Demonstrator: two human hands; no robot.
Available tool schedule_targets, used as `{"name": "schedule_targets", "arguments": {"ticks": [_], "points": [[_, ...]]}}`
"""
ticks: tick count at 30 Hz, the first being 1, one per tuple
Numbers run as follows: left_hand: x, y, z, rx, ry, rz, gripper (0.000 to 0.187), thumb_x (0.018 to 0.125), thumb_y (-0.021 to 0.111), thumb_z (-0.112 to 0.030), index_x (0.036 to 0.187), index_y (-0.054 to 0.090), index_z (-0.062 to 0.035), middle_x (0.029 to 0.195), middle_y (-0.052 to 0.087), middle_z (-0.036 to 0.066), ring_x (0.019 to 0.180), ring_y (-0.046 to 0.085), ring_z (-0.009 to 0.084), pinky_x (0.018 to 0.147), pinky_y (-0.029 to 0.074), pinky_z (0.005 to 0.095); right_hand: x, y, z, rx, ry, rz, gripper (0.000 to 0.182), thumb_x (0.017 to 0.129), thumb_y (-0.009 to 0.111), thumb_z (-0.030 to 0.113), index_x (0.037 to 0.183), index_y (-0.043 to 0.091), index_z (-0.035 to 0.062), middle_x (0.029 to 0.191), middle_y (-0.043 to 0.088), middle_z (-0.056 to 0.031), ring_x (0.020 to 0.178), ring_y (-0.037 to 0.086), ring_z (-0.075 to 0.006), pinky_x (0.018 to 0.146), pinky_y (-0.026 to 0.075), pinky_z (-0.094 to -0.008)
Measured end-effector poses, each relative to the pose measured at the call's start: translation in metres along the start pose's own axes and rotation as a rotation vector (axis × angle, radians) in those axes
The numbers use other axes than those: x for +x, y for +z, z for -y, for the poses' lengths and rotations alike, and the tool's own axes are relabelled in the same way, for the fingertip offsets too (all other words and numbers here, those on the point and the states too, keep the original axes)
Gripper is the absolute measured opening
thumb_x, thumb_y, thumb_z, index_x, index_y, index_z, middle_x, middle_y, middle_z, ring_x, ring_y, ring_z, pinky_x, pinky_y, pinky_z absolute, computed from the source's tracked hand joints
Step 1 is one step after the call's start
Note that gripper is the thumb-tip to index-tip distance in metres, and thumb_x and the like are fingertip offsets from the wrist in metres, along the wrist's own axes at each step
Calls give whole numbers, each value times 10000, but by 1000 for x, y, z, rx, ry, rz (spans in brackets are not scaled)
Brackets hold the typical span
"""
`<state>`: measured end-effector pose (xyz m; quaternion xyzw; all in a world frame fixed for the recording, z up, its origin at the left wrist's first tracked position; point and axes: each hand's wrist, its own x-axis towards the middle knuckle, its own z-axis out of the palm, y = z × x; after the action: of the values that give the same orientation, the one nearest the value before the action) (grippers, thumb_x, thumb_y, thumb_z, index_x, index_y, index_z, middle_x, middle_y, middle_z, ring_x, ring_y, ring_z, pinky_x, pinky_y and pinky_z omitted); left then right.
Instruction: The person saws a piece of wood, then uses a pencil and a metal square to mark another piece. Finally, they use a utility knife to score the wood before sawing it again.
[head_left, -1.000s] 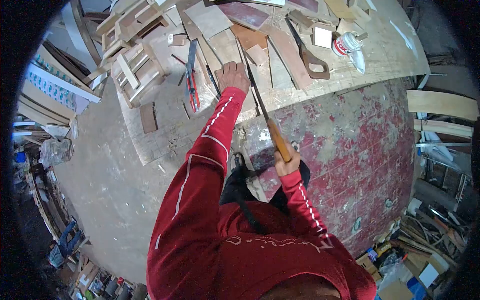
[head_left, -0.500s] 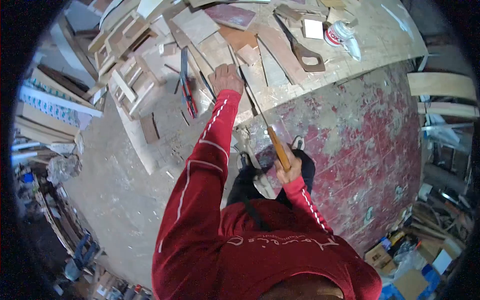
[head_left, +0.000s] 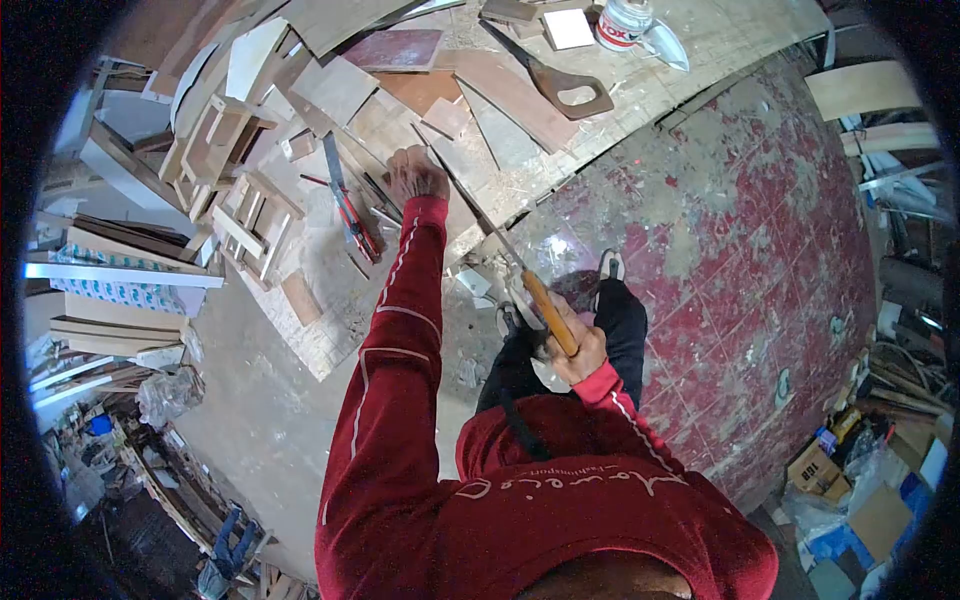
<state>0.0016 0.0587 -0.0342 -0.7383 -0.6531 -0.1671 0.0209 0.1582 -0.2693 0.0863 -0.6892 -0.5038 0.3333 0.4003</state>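
Note:
My right hand (head_left: 577, 348) is closed around the straight wooden handle of a handsaw (head_left: 550, 312). Its thin, narrow blade slants up and left across the bench edge, passing just right of my left hand (head_left: 417, 176). That hand bears down on a piece of wood (head_left: 455, 215) at the edge, its fingers curled over; their tips are hidden. Left of it lies a red-handled tool (head_left: 352, 222) with a flat grey blade. A second handsaw (head_left: 568, 90), with a dark grip, rests farther right on the bench.
The workbench (head_left: 640, 85) carries flat boards (head_left: 410, 92), small wooden frames (head_left: 250, 225) and a white tub (head_left: 622, 25) with red lettering. Below is a worn red and grey floor (head_left: 720, 300). Curved wood pieces (head_left: 865, 90) stand at right; a cardboard box (head_left: 815, 470) sits lower right.
The whole view has shifted, so the bench things appear farther left. The saw handle looks drawn slightly back from the bench edge. My left hand stays on the wood.

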Motion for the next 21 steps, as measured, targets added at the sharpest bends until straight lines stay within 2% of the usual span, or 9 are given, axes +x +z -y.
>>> {"name": "schedule_targets", "arguments": {"ticks": [2,5,7,9,11,13,18,20,21], "points": [[0,-10,-5,-13,28,-74,101,721,529,-169,771,595,-111,825,585,121,862,564,315,744,432,468,-10,-8,-2,-16,-77,-28,563,746,573,17,1302,529,88,1021,658,-194,683,661,-346,610,520,-374],[-4,-13,-10,-62,31,-168,98,713,528,-140,754,601,-91,807,598,144,834,572,334,744,452,467,-33,-20,-4,46,100,45,573,745,570,16,1311,526,93,1141,625,-196,696,657,-351,637,525,-373],[2,-14,-11,-95,15,-206,98,729,520,-134,758,602,-89,810,597,147,844,570,337,740,447,471,-19,-19,-3,96,14,-7,584,736,576,19,1314,519,85,1030,645,-221,678,647,-359,636,519,-374],[0,-20,-12,-84,-8,-7,120,762,503,-129,784,610,-81,821,593,158,864,562,343,742,430,466,22,1,-6,40,71,44,590,733,576,18,1316,514,81,962,640,-232,678,645,-364,632,516,-380],[-1,-27,-14,-83,-5,-53,127,766,511,-134,809,619,-82,830,591,160,873,557,342,748,417,454,40,20,-8,-5,111,90,597,729,576,18,1319,508,76,895,636,-244,679,643,-369,627,513,-385],[2,-17,-14,-126,71,-203,68,703,580,-161,743,544,-119,778,531,116,838,546,289,717,396,415,50,26,-8,63,42,28,596,726,574,14,1315,507,69,790,608,-253,671,640,-372,624,506,-392],[-5,-23,-19,-81,-16,-170,53,776,553,-140,787,597,-112,860,569,77,925,539,267,798,394,473,-10,-6,-14,146,-1,35,574,729,564,16,1300,529,75,895,657,-211,702,654,-368,643,517,-368],[-5,-16,-12,-67,-1,-161,56,775,557,-147,786,599,-112,860,572,72,924,542,264,796,393,468,-21,-8,-20,139,-19,1,575,736,554,19,1307,519,71,939,678,-170,733,677,-293,675,527,-324],[-4,-13,-12,-63,30,-160,59,775,562,-155,785,602,-113,860,576,67,922,545,261,794,393,463,-5,-2,-18,134,-25,10,575,736,554,19,1307,519,71,939,678,-170,733,677,-293,675,527,-324]]}}
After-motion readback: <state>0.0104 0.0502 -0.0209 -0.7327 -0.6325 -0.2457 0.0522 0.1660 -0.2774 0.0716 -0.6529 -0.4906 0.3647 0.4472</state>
